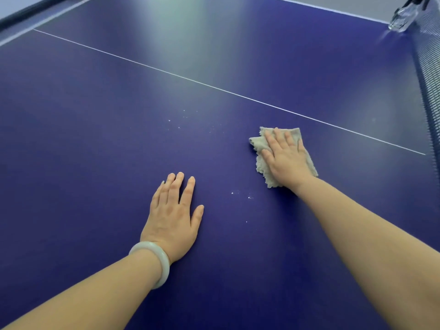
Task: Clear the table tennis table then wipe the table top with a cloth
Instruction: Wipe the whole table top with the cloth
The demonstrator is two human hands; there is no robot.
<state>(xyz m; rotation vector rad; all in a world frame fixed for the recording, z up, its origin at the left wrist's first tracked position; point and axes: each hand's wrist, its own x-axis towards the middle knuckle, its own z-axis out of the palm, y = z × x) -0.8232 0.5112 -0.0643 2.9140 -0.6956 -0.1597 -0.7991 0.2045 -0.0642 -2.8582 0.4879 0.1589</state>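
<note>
The blue table tennis table top fills the view, with a thin white centre line running across it. A crumpled beige cloth lies on the table right of centre. My right hand presses flat on the cloth with straight fingers. My left hand rests flat on the bare table lower down, fingers spread, a pale bangle on its wrist. Small white specks lie between the two hands, and more specks lie beyond the left hand.
The dark net runs along the right side. A clear net clamp or post stands at the far right corner. The table's white edge line and dark rim show at the far left.
</note>
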